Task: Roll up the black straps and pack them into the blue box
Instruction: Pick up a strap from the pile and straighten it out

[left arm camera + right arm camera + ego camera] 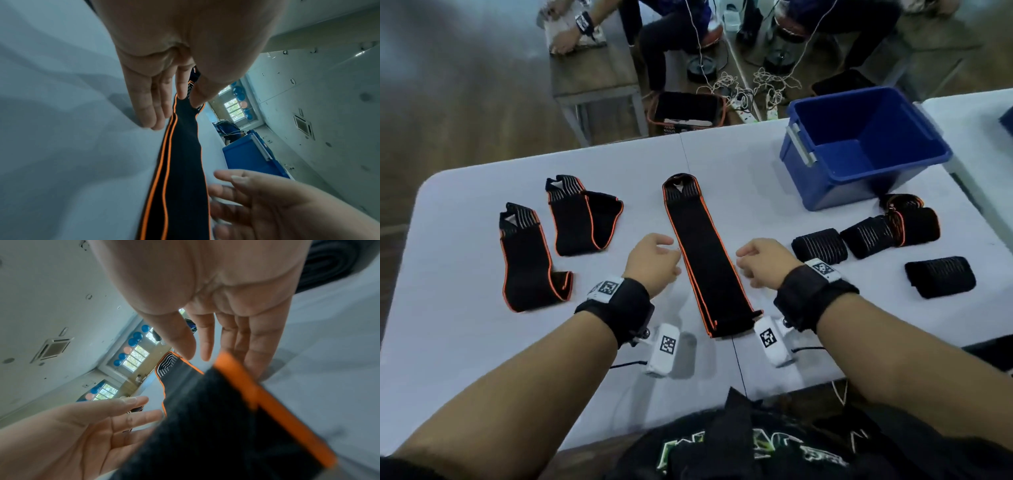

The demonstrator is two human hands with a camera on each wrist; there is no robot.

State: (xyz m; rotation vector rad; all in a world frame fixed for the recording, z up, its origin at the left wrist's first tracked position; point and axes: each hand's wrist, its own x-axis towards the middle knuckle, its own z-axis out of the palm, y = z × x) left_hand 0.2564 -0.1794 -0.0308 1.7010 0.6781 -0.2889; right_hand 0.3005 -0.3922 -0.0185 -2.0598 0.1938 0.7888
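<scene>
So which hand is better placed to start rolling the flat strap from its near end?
Right, narrowly. Both hands flank the flat strap open and empty, but the right hand sits on the side of the blue box, so it can carry the roll over. The left hand can steady the strap.

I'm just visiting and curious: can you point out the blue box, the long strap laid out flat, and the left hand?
blue box (802,150): head view, on its left outer wall.
long strap (707,260): head view, on its black middle.
left hand (650,262): head view, on its back.
</scene>
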